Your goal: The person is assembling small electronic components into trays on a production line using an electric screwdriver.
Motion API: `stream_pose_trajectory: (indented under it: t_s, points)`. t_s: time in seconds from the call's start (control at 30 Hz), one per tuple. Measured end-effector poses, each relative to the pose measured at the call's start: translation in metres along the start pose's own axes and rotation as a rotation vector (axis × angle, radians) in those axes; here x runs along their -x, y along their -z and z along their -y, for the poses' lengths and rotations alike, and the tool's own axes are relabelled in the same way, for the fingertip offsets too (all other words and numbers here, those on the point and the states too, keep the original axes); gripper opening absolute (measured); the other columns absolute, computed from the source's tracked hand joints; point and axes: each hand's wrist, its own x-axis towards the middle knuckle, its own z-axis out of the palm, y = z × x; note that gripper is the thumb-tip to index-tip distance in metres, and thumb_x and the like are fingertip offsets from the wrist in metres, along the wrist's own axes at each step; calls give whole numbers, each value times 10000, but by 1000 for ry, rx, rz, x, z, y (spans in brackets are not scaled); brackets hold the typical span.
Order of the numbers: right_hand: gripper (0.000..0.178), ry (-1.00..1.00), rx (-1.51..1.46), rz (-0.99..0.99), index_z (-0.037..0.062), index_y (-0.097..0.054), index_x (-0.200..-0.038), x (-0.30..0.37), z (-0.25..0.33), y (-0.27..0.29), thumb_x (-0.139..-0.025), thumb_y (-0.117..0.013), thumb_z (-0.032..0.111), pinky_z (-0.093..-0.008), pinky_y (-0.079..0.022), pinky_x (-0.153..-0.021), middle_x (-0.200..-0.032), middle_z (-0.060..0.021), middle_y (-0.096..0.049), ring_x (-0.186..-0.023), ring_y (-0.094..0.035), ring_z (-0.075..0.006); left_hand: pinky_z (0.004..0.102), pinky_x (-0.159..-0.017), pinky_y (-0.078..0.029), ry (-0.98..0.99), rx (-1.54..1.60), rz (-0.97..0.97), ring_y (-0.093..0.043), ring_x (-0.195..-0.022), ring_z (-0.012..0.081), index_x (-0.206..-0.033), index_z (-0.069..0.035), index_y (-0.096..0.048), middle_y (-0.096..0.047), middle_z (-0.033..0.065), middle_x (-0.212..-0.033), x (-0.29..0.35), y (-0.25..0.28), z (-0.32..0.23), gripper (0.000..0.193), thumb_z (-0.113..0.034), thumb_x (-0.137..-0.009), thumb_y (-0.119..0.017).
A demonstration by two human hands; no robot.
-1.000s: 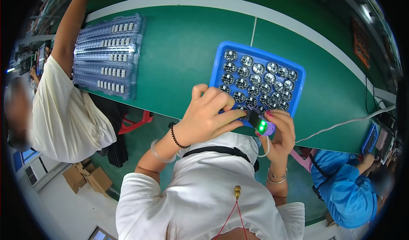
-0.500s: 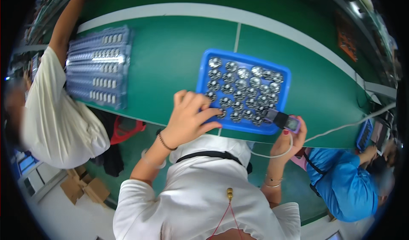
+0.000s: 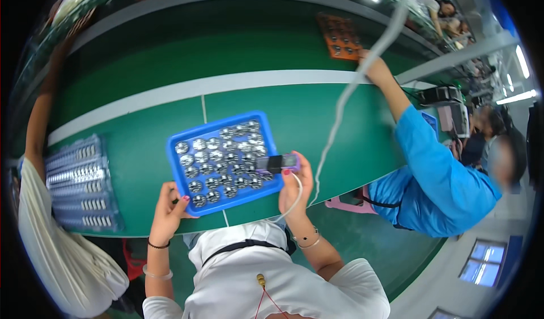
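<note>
A blue plastic tray (image 3: 175, 174) holds several round, shiny metal parts (image 3: 225, 179) in rough rows. At its near left corner my left hand (image 3: 166, 211) is closed on the tray's rim, thumb at the edge. My right hand (image 3: 298, 190) grips a small handheld device (image 3: 290, 161) with a purple casing, a black band round its middle and a greyish front end. That front end reaches over the tray's right side, above some of the metal parts. A white cord (image 3: 298, 190) loops down from the device past my right hand.
Clear plastic blister trays (image 3: 82, 183) with small pale parts lie on the green table (image 3: 317, 115) to the left, beside a person in white. Rightward, a person in blue (image 3: 430, 166) reaches toward an orange tray (image 3: 340, 35). A thick white cable (image 3: 340, 109) crosses in front.
My left hand has gone from over the metal parts to the tray's near left corner. The view has swung right, and the tray now sits turned. A blue-sleeved arm now reaches the orange tray.
</note>
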Motion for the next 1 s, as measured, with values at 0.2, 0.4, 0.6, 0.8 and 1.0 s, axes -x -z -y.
stream_pose_trajectory:
  t_s: [0.2,0.4,0.6,0.8,1.0]
  points:
    - [470,21,-119,19,-1,-452,-1263,-19,7,-26,-828,-631,10,-271,-391,-935,-1131,-72,-546,-1042,-518,-139,298,-629,-588,-39,74,-87,-641,-827,142,-1120,-40,-390,-607,57,-993,-45,28,-15,201,-74,-938,-469]
    - [476,25,-78,71,6,-455,-1264,-21,4,-17,-828,-644,28,-264,-393,-906,-1132,-69,-533,-1010,-514,-132,293,-642,-584,-111,19,-134,-633,-821,131,-1111,-31,-421,-602,40,-957,-119,65,-55,184,-78,-938,-464]
    - [449,6,66,-24,-9,-463,-1236,-13,10,3,-831,-649,47,-246,-394,-858,-1079,-51,-537,-962,-510,-111,324,-704,-582,-132,19,-148,-626,-855,153,-1088,-15,-439,-580,67,-978,-181,90,-86,166,-68,-931,-455]
    - [407,28,99,-29,-6,-485,-1210,-11,9,9,-841,-646,54,-229,-415,-805,-1019,-32,-552,-905,-518,-91,362,-760,-573,-144,-26,-248,-616,-851,184,-1068,2,-445,-561,78,-940,-228,102,-108,160,-38,-913,-450]
    - [402,-9,79,-30,-19,-502,-1192,-10,0,15,-827,-662,28,-243,-421,-857,-1075,-61,-523,-950,-525,-116,323,-797,-563,-166,-21,-385,-604,-844,190,-1111,42,-511,-570,89,-988,-249,123,-111,214,-48,-921,-468]
